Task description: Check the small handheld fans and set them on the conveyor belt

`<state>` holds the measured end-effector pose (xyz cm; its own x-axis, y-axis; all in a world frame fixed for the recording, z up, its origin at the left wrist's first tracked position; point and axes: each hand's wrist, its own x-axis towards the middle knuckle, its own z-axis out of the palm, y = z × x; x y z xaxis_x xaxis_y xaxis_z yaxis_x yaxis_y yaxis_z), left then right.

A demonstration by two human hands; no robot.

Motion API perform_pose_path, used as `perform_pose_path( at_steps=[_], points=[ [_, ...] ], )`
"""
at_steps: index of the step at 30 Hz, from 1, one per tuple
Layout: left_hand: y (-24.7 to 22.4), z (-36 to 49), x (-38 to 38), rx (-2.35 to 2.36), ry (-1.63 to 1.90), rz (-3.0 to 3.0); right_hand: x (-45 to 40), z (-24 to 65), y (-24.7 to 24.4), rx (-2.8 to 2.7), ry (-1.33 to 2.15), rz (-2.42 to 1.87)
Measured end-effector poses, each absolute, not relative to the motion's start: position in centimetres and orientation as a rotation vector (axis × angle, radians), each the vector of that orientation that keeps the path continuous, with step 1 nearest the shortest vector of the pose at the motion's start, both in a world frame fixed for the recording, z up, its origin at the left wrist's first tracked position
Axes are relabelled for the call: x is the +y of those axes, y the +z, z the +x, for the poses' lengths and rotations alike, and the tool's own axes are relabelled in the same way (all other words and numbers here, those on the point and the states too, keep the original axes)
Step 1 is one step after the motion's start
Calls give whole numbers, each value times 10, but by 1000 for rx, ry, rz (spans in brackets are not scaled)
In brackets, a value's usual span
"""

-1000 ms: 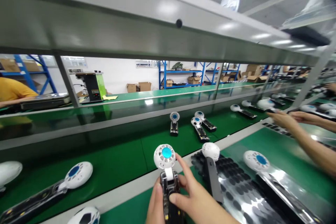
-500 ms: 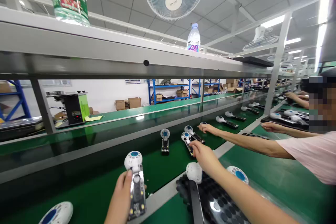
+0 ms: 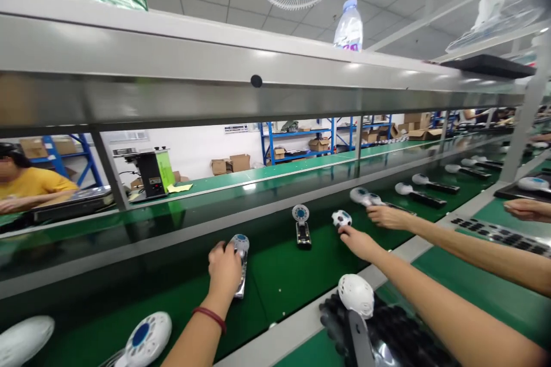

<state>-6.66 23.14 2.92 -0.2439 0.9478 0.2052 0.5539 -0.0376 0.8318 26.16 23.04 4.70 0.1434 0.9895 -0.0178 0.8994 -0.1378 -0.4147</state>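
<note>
My left hand (image 3: 224, 270) is over the dark green belt, its fingers closed on a handheld device (image 3: 242, 249) with a round head and a narrow handle. Farther right, my right hand (image 3: 359, 242) pinches another such device by its handle. That one has a white head with dark spots (image 3: 341, 218), and the fingers hide most of its handle. Between my hands, a device with a blue-centred head and open circuitry (image 3: 303, 232) lies on the belt. Nearer me, a white-headed device with a dark handle (image 3: 356, 296) rests on a black bumpy mat (image 3: 402, 330).
A co-worker's hand (image 3: 390, 217) reaches onto the belt beside my right hand, near more devices (image 3: 419, 195). White-headed devices (image 3: 148, 338) also lie at the lower left. A metal shelf (image 3: 193, 57) with bottles (image 3: 349, 26) spans overhead. A person in yellow (image 3: 34, 183) sits across.
My view has turned left and downward. My left hand has carried its device forward onto the belt. My right hand has closed round its device's handle. The co-worker's hand has moved nearer mine.
</note>
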Motion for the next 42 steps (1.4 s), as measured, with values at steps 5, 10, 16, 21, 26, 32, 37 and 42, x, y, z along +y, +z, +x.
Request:
perform_pose_path(
  at_steps=[5, 10, 16, 21, 26, 32, 37, 42],
  points=[
    [48, -1, 172, 1364, 1224, 1508, 151, 207, 64, -1907, 312, -1834],
    [57, 46, 100, 832, 1238, 649, 45, 160, 47, -2273, 183, -1384],
    [33, -1, 77, 925, 1239, 236, 8, 146, 29, -2187, 622, -1470],
    [0, -25, 74, 880, 1232, 223, 32, 125, 10, -2335, 680, -1529],
    [-3, -28, 73, 755, 1333, 193, 57, 114, 10, -2393, 696, -1593],
    [-4, -25, 73, 833, 1247, 207, 60, 110, 17, -2362, 767, -1626],
    [-3, -20, 72, 872, 1312, 243, 42, 118, 18, -2337, 761, -1563],
    [-5, -18, 69, 890, 1344, 358, 37, 135, 37, -2123, 766, -1446]
  ],
)
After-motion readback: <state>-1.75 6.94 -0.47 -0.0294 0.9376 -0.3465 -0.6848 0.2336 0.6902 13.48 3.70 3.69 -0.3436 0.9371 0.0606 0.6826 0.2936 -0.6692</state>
